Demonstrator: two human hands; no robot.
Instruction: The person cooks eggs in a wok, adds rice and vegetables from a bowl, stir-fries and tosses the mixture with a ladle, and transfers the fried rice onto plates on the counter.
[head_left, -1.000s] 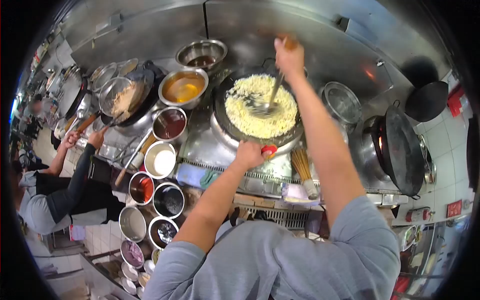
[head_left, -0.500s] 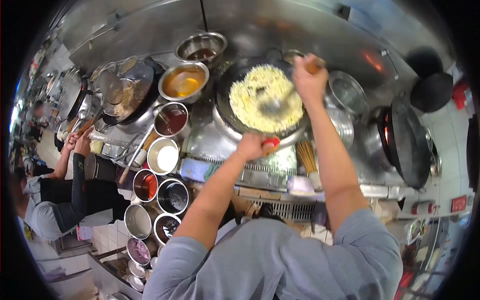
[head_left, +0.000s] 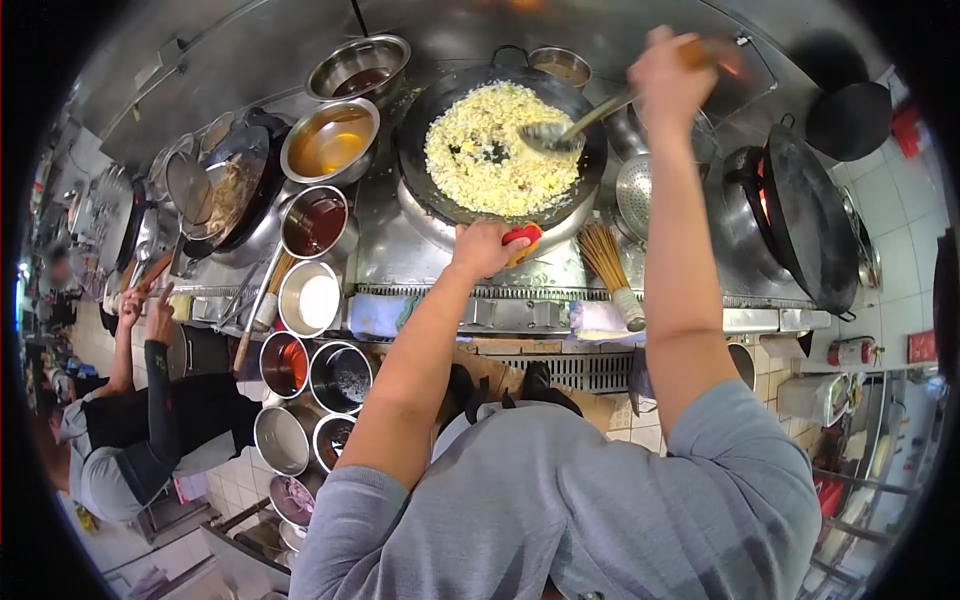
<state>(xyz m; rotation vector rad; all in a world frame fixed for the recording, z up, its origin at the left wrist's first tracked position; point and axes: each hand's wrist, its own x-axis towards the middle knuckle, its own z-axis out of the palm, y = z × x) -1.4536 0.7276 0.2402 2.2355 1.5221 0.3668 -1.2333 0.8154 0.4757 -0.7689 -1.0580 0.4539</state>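
Observation:
A black wok (head_left: 412, 170) full of fried rice (head_left: 510, 190) with yellow egg-like bits stands on the burner before me. My left hand (head_left: 482, 250) is closed at its near rim, on a red and yellow pad (head_left: 524, 240) that probably covers the wok's handle. Up to the right, my right hand (head_left: 672, 85), blurred by motion, grips the wooden handle of a long ladle (head_left: 598, 112). The ladle's metal head rests at the rice's upper right, where a dark patch of wok shows through.
Metal bowls and pots of sauces, among them an amber liquid (head_left: 335, 140), line the left side. A bamboo brush (head_left: 605, 260) and a perforated strainer (head_left: 640, 190) lie right of the wok. Another wok (head_left: 815, 220) tilts over flame farther right. A co-worker (head_left: 150, 390) cooks at left.
My right hand has swung up and right, drawing the ladle from the rice's middle to its upper right. The left hand stays at the rim. The view has shifted slightly.

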